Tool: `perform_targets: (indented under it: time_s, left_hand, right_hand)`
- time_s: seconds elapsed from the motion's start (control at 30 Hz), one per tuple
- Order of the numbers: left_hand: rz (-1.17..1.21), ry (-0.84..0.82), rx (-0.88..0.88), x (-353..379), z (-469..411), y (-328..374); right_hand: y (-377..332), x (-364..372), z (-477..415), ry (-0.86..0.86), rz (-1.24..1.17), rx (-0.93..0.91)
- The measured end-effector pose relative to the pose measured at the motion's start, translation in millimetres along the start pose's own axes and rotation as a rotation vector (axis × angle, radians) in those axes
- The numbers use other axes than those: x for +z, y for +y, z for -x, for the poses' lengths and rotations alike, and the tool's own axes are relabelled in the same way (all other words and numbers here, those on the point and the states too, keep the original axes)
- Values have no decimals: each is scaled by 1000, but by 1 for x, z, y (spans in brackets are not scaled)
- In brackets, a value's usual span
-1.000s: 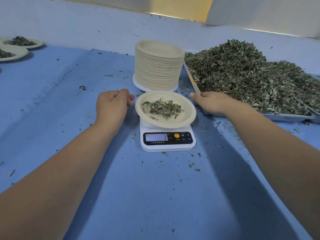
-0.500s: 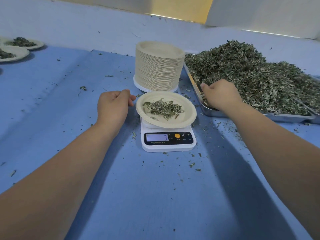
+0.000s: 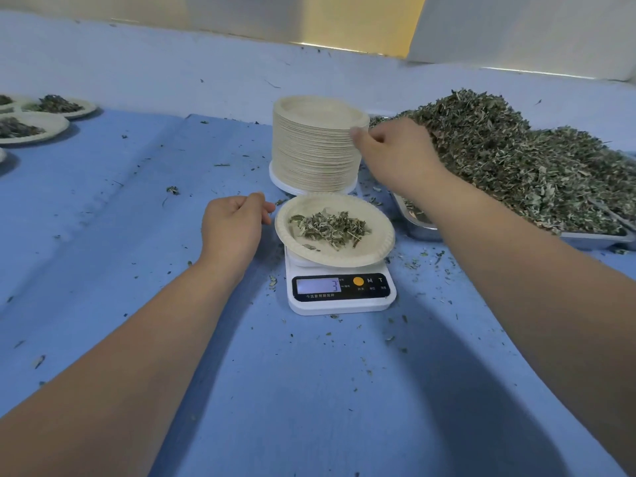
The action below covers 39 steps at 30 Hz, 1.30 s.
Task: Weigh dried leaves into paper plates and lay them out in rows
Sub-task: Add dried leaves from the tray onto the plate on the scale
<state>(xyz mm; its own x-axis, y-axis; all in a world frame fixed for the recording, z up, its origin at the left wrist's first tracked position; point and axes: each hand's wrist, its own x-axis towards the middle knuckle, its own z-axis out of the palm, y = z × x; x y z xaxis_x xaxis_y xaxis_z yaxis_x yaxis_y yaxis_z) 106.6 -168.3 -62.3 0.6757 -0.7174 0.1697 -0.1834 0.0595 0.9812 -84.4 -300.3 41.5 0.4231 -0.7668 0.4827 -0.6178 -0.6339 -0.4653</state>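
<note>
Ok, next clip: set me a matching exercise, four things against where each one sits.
Things:
1. plate with a small portion of leaves
2. stack of empty paper plates
3. metal tray
4. filled plates

Places:
A. far left of the blue table
B. on the kitchen scale
C. right of the scale, heaped with dried leaves
D. just behind the scale

Pairs: 1-B; 2-D; 3-C; 4-A

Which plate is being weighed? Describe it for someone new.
Find the tall stack of empty paper plates mid-table. Just in front stands a white scale. The plate on it holds a few leaves; the stacked ones are empty.
</note>
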Motion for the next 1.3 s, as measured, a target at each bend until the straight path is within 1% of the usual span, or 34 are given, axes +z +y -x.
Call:
perform_targets:
  time_s: [0.07, 0.17, 0.23, 0.33, 0.47, 0.5, 0.57, 0.63, 0.7, 0.77, 0.83, 0.9, 1.0, 1.3]
  left_hand:
    - [-6, -1, -2, 0, 1, 1]
    - [1, 7, -13, -1, 2, 3]
    - [-1, 5, -20, -1, 2, 4]
    - [-15, -6, -26, -1, 1, 4]
    - [-15, -10, -25, -1, 1, 4]
    - [-12, -11, -28, -1, 1, 3]
    - [-9, -14, -32, -1, 1, 3]
    - [-11, -20, -30, 0, 1, 2]
    - [-17, -26, -23, 1, 0, 1]
    - [-25, -30, -22, 2, 0, 1]
    - [-34, -31, -27, 2, 0, 1]
    - [-65, -30, -31, 2, 1, 2]
    - [-118, -29, -28, 1, 3, 4]
    - [-131, -33, -35, 1, 4, 5]
  right_hand:
    - [-21, 11, 5, -74, -2, -54]
    - [-35, 28, 17, -257, 113, -111]
    - [-35, 34, 24, -323, 158, -157]
    - [-31, 32, 27, -257, 97, -179]
    - [-13, 25, 31, -79, -8, -144]
    - [-4, 22, 34, -35, -6, -127]
    - [16, 19, 38, 12, 92, -82]
    - [39, 17, 42, 17, 202, -4]
    - [62, 14, 46, 20, 245, 103]
    - [78, 13, 51, -47, 349, 208]
    - [86, 14, 52, -149, 496, 264]
    - [88, 15, 52, -159, 539, 267]
    - [89, 17, 53, -117, 546, 238]
    - [94, 19, 57, -75, 552, 186]
